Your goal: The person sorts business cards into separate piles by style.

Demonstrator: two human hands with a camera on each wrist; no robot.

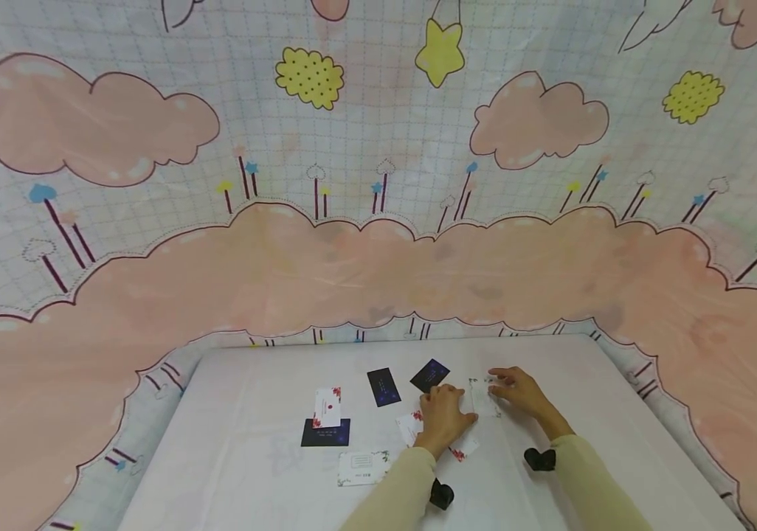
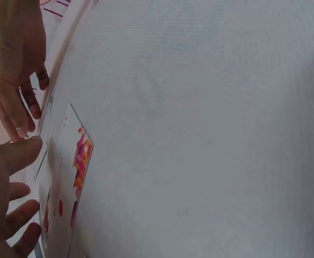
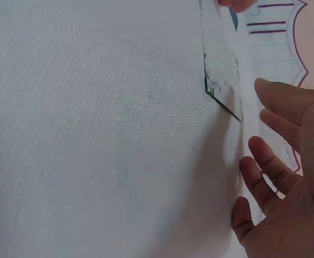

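Note:
A white card with green leafy corners [image 1: 483, 398] lies between the two hands; the right wrist view shows the same leafy card [image 3: 220, 67] flat on the cloth. My right hand [image 1: 519, 391] hovers at its right edge, its fingers [image 3: 261, 185] spread and holding nothing. My left hand [image 1: 443, 417] is to the card's left, above white cards with red corners [image 1: 408, 426], which it partly covers. In the left wrist view a red-patterned card [image 2: 65, 188] lies beside the loosely bent left fingers [image 2: 22, 215]; I see nothing gripped there.
Two dark blue cards, one upright [image 1: 384, 387] and one slanted [image 1: 429, 375], lie beyond the left hand. Farther left, a white red-flowered card [image 1: 327, 408] overlaps another dark card [image 1: 325, 435]. A leafy white card [image 1: 362, 469] lies near the left forearm. White cloth covers the table [image 1: 252, 398].

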